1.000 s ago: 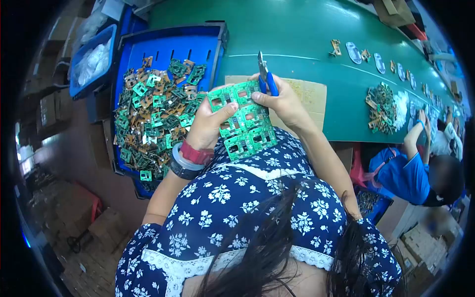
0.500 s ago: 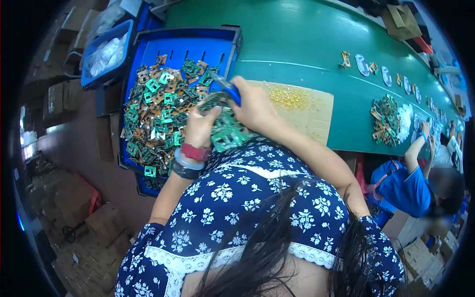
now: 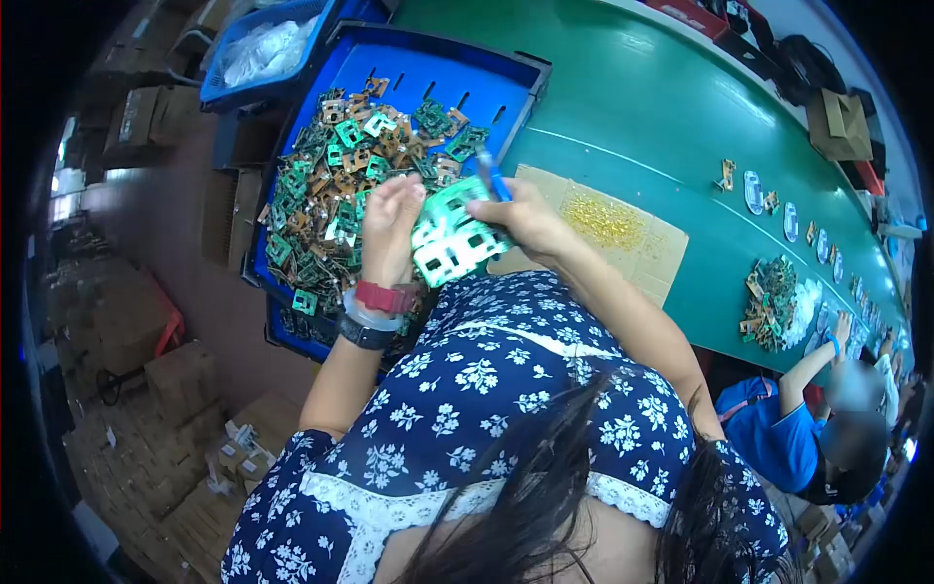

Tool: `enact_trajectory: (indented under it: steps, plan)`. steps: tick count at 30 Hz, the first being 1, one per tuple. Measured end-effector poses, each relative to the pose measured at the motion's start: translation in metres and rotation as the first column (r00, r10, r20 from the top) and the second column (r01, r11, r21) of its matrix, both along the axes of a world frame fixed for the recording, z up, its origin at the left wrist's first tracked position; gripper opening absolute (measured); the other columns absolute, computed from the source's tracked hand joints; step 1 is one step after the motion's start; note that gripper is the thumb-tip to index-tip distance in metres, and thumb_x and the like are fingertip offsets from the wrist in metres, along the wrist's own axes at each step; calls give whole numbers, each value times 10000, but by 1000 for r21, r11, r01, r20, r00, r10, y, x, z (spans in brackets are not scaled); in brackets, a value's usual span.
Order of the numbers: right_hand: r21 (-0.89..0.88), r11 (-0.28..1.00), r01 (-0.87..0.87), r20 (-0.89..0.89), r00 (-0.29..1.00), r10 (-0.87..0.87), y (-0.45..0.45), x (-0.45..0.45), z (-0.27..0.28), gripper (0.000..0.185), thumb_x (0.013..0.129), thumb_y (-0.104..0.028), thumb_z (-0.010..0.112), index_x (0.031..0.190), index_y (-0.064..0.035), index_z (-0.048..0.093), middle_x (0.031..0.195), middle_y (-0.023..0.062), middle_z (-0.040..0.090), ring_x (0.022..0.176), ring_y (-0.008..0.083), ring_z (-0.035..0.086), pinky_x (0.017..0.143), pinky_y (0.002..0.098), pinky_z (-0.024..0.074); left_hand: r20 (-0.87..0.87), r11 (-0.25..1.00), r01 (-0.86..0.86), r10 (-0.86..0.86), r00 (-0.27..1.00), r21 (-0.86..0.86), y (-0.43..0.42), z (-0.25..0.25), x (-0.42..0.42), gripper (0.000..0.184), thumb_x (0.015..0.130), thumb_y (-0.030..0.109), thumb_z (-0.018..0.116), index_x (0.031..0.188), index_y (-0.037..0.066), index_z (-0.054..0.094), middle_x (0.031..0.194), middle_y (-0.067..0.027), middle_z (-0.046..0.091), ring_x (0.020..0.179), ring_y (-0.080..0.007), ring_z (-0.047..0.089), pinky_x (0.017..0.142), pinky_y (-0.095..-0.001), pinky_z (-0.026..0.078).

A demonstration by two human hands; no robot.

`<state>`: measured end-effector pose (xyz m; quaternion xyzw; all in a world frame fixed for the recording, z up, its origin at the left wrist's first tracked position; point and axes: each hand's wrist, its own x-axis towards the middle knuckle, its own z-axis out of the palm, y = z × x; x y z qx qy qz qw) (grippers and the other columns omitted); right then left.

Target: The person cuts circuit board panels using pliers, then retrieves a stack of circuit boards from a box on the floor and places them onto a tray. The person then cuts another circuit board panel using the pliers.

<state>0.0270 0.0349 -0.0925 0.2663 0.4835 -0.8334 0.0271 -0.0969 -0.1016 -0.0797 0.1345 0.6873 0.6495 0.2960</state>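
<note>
A green circuit board panel (image 3: 455, 238) with rectangular cut-outs is in front of my body, partly blurred. My right hand (image 3: 525, 219) grips its upper right part and also holds blue-handled pliers (image 3: 494, 179), whose tips point up and to the left. Beside the panel's left edge is my left hand (image 3: 392, 219), fingers apart and palm partly showing. Left of it, a blue tray (image 3: 409, 60) bears a heap of green and brown board pieces (image 3: 341, 185).
A cardboard sheet (image 3: 666, 238) with small yellow bits lies on the green table (image 3: 603, 107). Farther right are a board pile (image 3: 773, 292), a row of oval parts and a person in blue (image 3: 778, 438). A blue basket (image 3: 258, 54) holds white plastic at the upper left.
The view has shifted. Half a second ago both hands were at the tray's edge with the panel tilted; now the panel is turned more face-on, and my left hand has opened beside it.
</note>
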Motion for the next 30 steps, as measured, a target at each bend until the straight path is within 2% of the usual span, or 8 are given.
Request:
enact_trajectory:
  steps: [3, 4, 7, 12, 15, 20, 23, 30]
  plan:
    - [-200, 937, 288, 35, 957, -287, 6, 29, 5, 219, 863, -127, 664, 1032, 3, 612, 931, 68, 663, 731, 109, 626, 666, 256, 509, 537, 983, 171, -183, 823, 73, 5, 19, 23, 494, 875, 44, 635, 1305, -9, 397, 1179, -168, 560, 1100, -186, 552, 924, -294, 466]
    - [-199, 935, 293, 45, 956, -290, 6, 38, 5, 219, 863, -127, 664, 1032, 3, 612, 931, 68, 663, 731, 109, 626, 666, 256, 509, 546, 982, 174, -185, 817, 73, 6, 13, 31, 494, 875, 44, 635, 1305, -9, 397, 1179, -168, 560, 1100, -186, 552, 924, -294, 466]
    - [63, 952, 300, 26, 953, -302, 1, 58, 5, 229, 867, -130, 661, 1045, 5, 610, 899, 64, 665, 737, 107, 624, 649, 238, 494, 335, 951, 298, -307, 891, 81, 2, -10, 52, 428, 894, 48, 604, 1286, 22, 435, 1110, -106, 579, 1011, -152, 572, 862, -286, 495]
    - [151, 969, 195, 142, 966, -216, 1, 80, 6, 243, 862, -127, 667, 1052, 10, 603, 900, 58, 665, 753, 107, 623, 677, 244, 498, 392, 945, 320, -318, 863, 61, 5, -12, 68, 433, 892, 41, 600, 1293, 48, 438, 1061, -62, 585, 947, -131, 572, 831, -275, 497]
    - [255, 954, 161, 135, 971, -199, -1, 84, -9, 219, 855, -126, 673, 1017, 5, 603, 901, 46, 661, 762, 103, 611, 697, 245, 492, 237, 887, 461, -453, 859, 26, 3, -13, 59, 412, 891, 36, 590, 1276, 59, 443, 1035, -50, 587, 877, -117, 590, 688, -260, 539]
    - [400, 885, 239, 6, 965, -263, -13, 90, -25, 221, 812, -97, 693, 990, -19, 587, 815, 16, 619, 705, 101, 538, 640, 269, 450, 476, 879, 476, -419, 773, 0, -3, -18, 59, 383, 897, 69, 602, 1248, 50, 450, 1013, -69, 602, 787, -109, 601, 594, -220, 531]
    - [590, 781, 204, 44, 958, -283, -16, 91, -24, 243, 780, -108, 712, 958, -20, 571, 755, 47, 594, 703, 149, 535, 670, 292, 454, 470, 876, 482, -427, 772, 3, -1, -21, 62, 345, 896, 55, 592, 1215, 41, 463, 961, -49, 606, 728, -94, 597, 477, -200, 499]
    - [772, 635, 2, 250, 919, -306, -20, 66, 7, 290, 764, -144, 721, 970, -10, 567, 807, 194, 619, 741, 296, 614, 673, 395, 475, 243, 877, 464, -427, 871, -123, 6, -22, 60, 350, 880, 20, 593, 1211, 15, 479, 1000, -46, 619, 742, -95, 598, 555, -229, 523]
